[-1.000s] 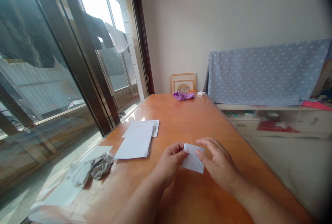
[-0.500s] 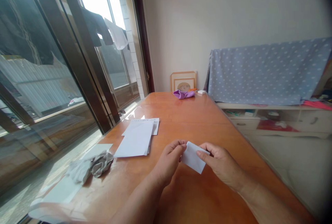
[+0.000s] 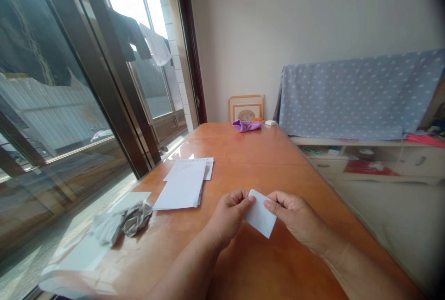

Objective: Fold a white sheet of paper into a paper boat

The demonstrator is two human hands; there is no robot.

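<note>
A small folded white paper is held just above the orange wooden table. My left hand pinches its left edge between thumb and fingers. My right hand grips its right edge with the fingers curled. The paper tilts down toward its lower right corner. Both forearms reach in from the bottom of the view.
A stack of white sheets lies to the left of my hands. A crumpled grey cloth rests on another sheet near the window side. A purple cloth and a small white box sit at the far end. A blue dotted cover drapes furniture on the right.
My right hand went from hovering open over the paper to gripping its right edge. The paper has been lifted slightly and turned between both hands.
</note>
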